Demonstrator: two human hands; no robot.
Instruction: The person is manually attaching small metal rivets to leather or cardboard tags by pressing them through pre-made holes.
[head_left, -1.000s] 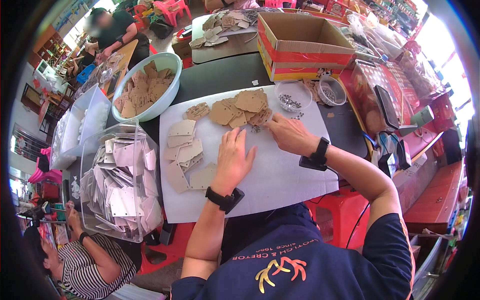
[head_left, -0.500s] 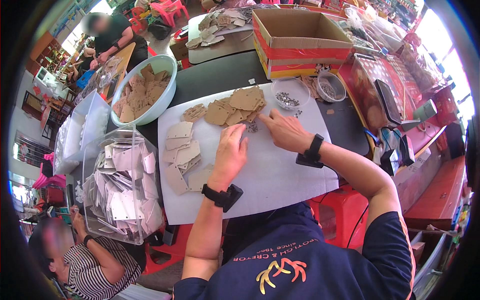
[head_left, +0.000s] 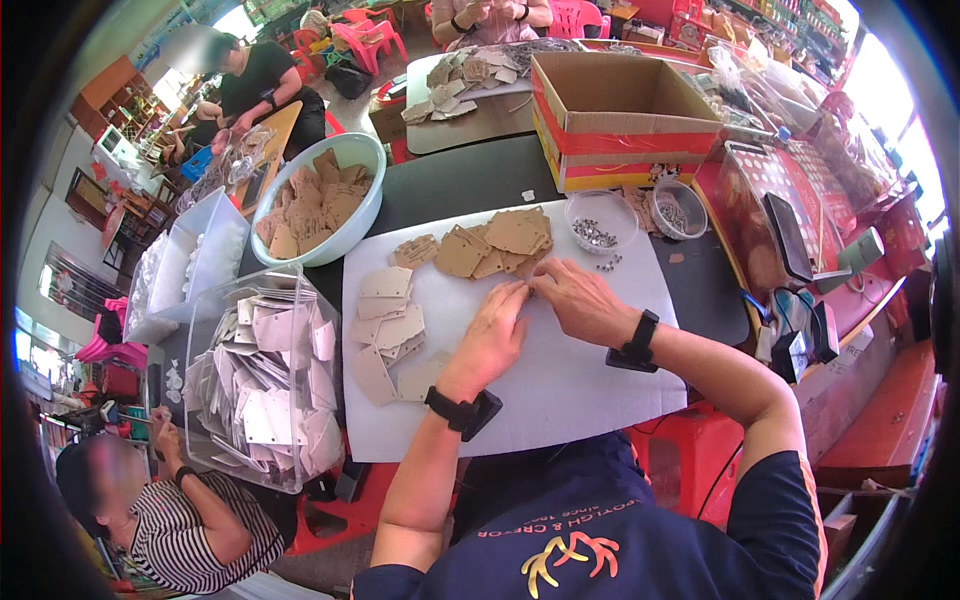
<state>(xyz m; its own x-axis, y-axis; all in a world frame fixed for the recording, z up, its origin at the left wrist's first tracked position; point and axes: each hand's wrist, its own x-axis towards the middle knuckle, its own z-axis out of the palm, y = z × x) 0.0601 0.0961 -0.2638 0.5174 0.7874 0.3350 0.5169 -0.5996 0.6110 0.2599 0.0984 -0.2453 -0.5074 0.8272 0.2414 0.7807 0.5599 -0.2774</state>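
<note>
My left hand (head_left: 490, 338) and my right hand (head_left: 583, 306) meet over a white foam sheet (head_left: 560, 390), their fingertips pinched together. Whatever sits between the fingers is too small or hidden to make out. Just beyond them lies a pile of brown card pieces (head_left: 515, 233), with a smaller brown stack (head_left: 415, 251) to its left. Whitish cut pieces (head_left: 375, 375) with small holes lie on the sheet's left side. Near my right hand are a few loose metal bits (head_left: 609, 264) and a round tub (head_left: 601, 212) of small metal parts.
A transparent bin (head_left: 262, 385) of whitish pieces and a pale blue basin (head_left: 372, 190) of brown pieces stand to the left. A second small tub (head_left: 679, 212) and a cardboard box (head_left: 625, 135) stand at the far right. A person in stripes (head_left: 190, 535) sits at the lower left.
My right hand has come down and left to meet my left hand, and their fingertips now touch. The loose metal bits near the pile are now covered. The whole view has shifted slightly.
</note>
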